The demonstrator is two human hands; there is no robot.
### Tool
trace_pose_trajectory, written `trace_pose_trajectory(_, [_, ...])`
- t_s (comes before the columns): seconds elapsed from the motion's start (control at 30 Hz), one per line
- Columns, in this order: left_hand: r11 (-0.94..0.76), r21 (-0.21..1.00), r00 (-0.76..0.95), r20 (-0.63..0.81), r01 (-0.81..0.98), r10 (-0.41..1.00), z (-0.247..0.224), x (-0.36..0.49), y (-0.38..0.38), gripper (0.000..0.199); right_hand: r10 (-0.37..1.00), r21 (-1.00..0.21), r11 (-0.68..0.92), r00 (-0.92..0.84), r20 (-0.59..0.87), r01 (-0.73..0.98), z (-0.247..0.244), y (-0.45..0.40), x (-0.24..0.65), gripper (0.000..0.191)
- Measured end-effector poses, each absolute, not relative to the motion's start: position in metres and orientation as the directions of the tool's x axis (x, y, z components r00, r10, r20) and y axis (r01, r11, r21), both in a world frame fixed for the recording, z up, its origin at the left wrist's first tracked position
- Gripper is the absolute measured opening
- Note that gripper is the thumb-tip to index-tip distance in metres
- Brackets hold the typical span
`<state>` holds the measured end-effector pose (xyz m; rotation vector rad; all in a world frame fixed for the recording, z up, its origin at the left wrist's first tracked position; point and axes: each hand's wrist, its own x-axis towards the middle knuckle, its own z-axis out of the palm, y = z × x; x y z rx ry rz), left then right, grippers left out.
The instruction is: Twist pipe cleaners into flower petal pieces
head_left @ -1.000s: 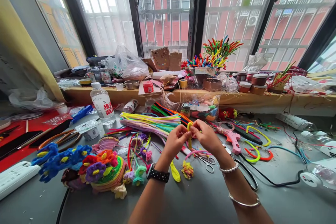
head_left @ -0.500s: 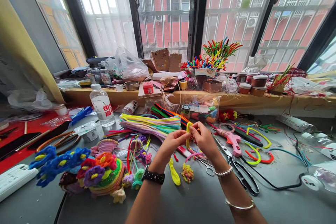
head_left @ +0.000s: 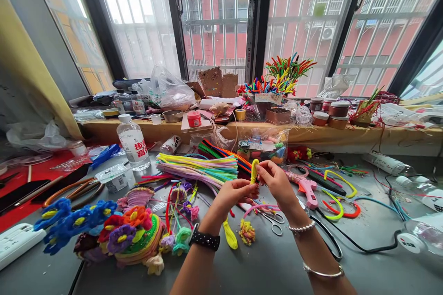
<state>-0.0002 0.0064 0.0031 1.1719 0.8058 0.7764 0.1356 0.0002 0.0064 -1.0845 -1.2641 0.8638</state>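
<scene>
A looped yellow pipe cleaner [head_left: 254, 170] stands upright between my hands above the table. My left hand [head_left: 230, 199] pinches its lower end between thumb and fingers. From the right, my right hand [head_left: 274, 180] has thumb and fingertips closed on the side of the same loop. Below them on the grey table lie a finished-looking yellow pipe-cleaner piece [head_left: 230, 234] and a yellow-and-pink fuzzy ball [head_left: 247, 232] on a pink stem. Small scissors [head_left: 276, 226] lie beside that ball. Behind my hands rests a bundle of pastel pipe cleaners [head_left: 197, 166].
Pipe-cleaner flowers [head_left: 121, 235] crowd the left, near a water bottle [head_left: 134, 143] and a white power strip [head_left: 20, 244]. To the right are a pink glue gun [head_left: 307, 189] with a black cord and bent pipe cleaners [head_left: 341, 209]. Jars and craft supplies line the window ledge [head_left: 155, 128].
Both hands have shifted slightly right with the yellow pipe cleaner. Its rounded top now shows more clearly above my fingers, and my right hand has drawn a little away from the left.
</scene>
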Motion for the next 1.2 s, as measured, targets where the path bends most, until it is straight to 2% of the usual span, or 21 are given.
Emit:
trace_pose_trajectory(0.1, [0.209, 0.973, 0.471, -0.140, -0.098, 0.871, 0.003, -0.001, 0.007, 0.031, 0.928, -0.942, 0.332, 0.166, 0.335, 0.041, 0.006, 0.001, 0.138, 0.028])
trace_pose_trajectory(0.2, [0.208, 0.976, 0.488, -0.150, -0.066, 0.860, 0.002, -0.002, 0.008, 0.032, 0.950, -0.952, 0.306, 0.075, 0.304, -0.019, 0.008, 0.000, 0.141, 0.036])
trace_pose_trajectory(0.33, [0.178, 0.981, 0.485, -0.121, -0.073, 0.866, 0.002, -0.002, 0.008, 0.031, 0.967, -0.968, 0.251, -0.034, 0.251, 0.001, 0.014, -0.005, 0.144, 0.026])
trace_pose_trajectory(0.53, [0.084, 0.990, 0.425, -0.029, -0.112, 0.905, 0.005, 0.001, 0.006, 0.031, 0.955, -0.954, 0.295, -0.012, 0.295, 0.047, 0.018, -0.009, 0.142, 0.022])
trace_pose_trajectory(0.83, [0.094, 0.988, 0.434, -0.033, -0.121, 0.900, 0.003, 0.001, 0.007, 0.030, 0.901, -0.895, 0.386, 0.116, 0.418, 0.224, 0.013, -0.008, 0.129, 0.018])
trace_pose_trajectory(1.1, [0.114, 0.993, 0.464, -0.089, -0.027, 0.881, -0.001, -0.007, 0.013, 0.029, 0.902, -0.917, 0.360, 0.188, 0.389, 0.170, 0.004, -0.008, 0.120, 0.020])
trace_pose_trajectory(1.2, [0.120, 0.993, 0.469, -0.101, -0.011, 0.877, 0.002, -0.010, 0.012, 0.029, 0.918, -0.927, 0.360, 0.136, 0.372, 0.101, 0.003, -0.005, 0.122, 0.016])
